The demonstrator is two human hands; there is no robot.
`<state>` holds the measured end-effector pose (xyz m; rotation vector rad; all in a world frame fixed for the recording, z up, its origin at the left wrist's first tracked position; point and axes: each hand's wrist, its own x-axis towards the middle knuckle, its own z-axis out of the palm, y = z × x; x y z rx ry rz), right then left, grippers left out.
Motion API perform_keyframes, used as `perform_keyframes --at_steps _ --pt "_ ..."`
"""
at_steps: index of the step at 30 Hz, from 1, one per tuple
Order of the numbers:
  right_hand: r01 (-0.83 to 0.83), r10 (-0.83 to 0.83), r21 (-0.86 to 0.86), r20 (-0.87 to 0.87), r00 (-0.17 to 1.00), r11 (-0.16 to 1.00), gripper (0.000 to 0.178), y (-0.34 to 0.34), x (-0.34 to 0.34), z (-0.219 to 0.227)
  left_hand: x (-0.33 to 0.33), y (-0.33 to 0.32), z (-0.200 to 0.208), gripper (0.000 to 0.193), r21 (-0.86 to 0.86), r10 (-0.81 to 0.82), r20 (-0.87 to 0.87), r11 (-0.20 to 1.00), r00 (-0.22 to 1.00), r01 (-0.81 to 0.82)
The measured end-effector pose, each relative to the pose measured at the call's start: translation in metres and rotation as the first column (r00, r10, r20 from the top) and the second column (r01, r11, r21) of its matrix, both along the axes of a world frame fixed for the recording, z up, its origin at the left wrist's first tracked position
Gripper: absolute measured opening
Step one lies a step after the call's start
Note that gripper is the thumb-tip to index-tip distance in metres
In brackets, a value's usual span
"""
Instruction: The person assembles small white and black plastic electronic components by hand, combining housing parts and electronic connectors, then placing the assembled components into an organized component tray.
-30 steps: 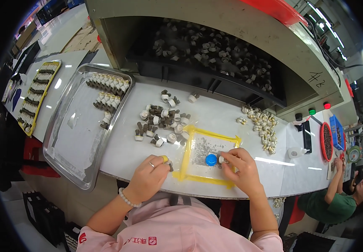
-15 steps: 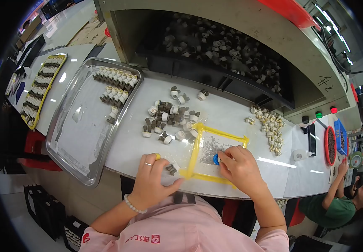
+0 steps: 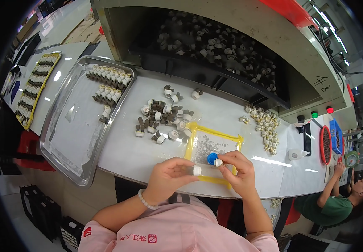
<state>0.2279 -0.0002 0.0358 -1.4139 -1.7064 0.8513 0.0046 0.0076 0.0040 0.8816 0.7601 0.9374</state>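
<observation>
My left hand (image 3: 171, 174) pinches a small white-capped part (image 3: 197, 170) between thumb and fingers; its other end is hidden. Close by on the right, the fingers of my right hand (image 3: 239, 171) are closed on a small white piece (image 3: 218, 162). A blue round cap (image 3: 212, 158) is right beside that piece; whether my fingers also touch it cannot be told. Both hands are over the near part of a rectangle marked with yellow tape (image 3: 190, 145), whose surface has grey smudges. Beyond my left hand lies a loose group of white parts with dark prongs (image 3: 167, 109).
A metal tray (image 3: 61, 143) with rows of parts stands left, a yellow-rimmed tray (image 3: 42, 84) beyond it. A black bin (image 3: 181, 73) of parts sits inside a grey housing (image 3: 311, 98). Cream pieces (image 3: 267, 130) are heaped right, near a white bottle (image 3: 297, 154). Another person (image 3: 328, 208) works far right.
My left hand has moved right, toward the other hand, and now holds a white-capped part. A white piece now shows at my right fingertips beside the blue cap. The whole view has shifted slightly.
</observation>
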Motion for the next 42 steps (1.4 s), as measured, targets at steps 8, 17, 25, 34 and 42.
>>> perform_keyframes --at_steps 8,17,25,34,42 --pt "-0.090 0.086 -0.021 -0.136 0.987 0.996 0.028 -0.004 -0.010 0.007 0.009 0.003 -0.003 0.033 -0.086 -0.075 0.060 0.993 0.995 0.080" --pt "-0.168 0.162 -0.045 -0.110 0.981 0.985 0.026 -0.005 -0.014 0.007 0.010 0.001 -0.006 0.029 -0.105 -0.050 0.103 0.993 0.993 0.061" --pt "-0.212 0.203 -0.063 -0.122 0.971 0.975 0.029 -0.004 -0.015 0.010 0.010 -0.002 -0.009 0.025 -0.049 -0.053 0.103 0.997 0.993 0.058" --pt "-0.174 0.163 0.068 0.147 0.976 0.982 0.025 0.032 0.013 0.023 -0.032 0.009 0.020 0.029 -0.021 0.002 -0.022 1.000 1.000 -0.003" --pt "0.039 -0.230 0.293 0.655 0.720 0.955 0.026 0.079 0.070 -0.004 -0.154 0.054 0.040 0.023 0.683 0.763 -0.504 0.639 0.404 -0.355"
